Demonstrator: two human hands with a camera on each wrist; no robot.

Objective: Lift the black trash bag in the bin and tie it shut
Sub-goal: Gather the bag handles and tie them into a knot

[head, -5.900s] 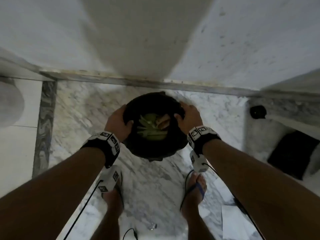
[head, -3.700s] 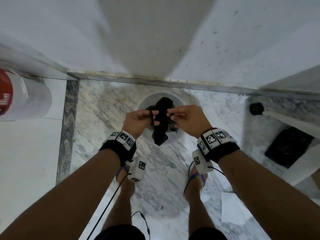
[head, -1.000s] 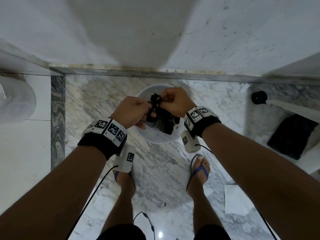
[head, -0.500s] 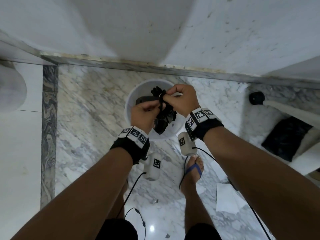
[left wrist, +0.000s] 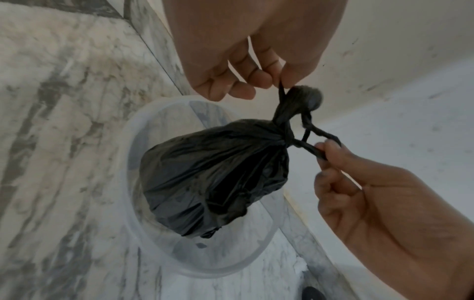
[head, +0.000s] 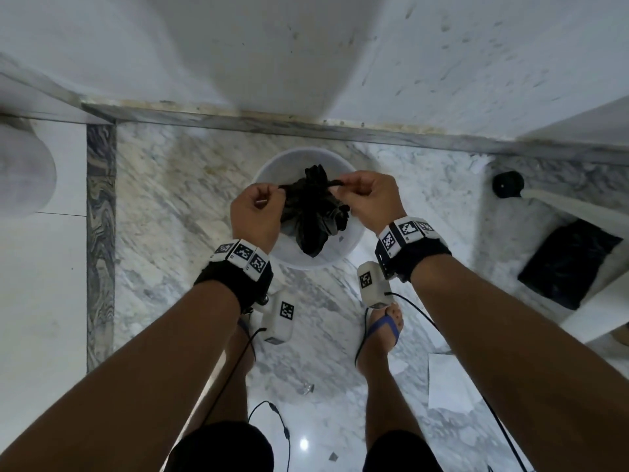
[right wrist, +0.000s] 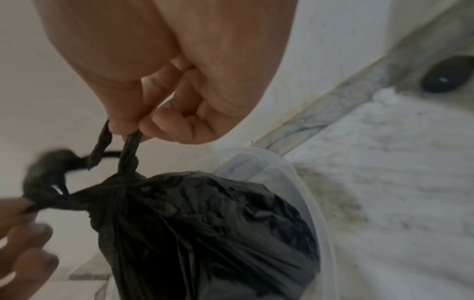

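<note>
Both hands have drawn apart since half a second ago, pulling the knot. Left hand pinches one twisted strand; black trash bag hangs above the white bin; right hand pinches the other. Marble floor, wall close behind.

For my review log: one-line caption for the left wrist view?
Both hands, left and right, pinch the twisted ends of the bag above the bin.
</note>
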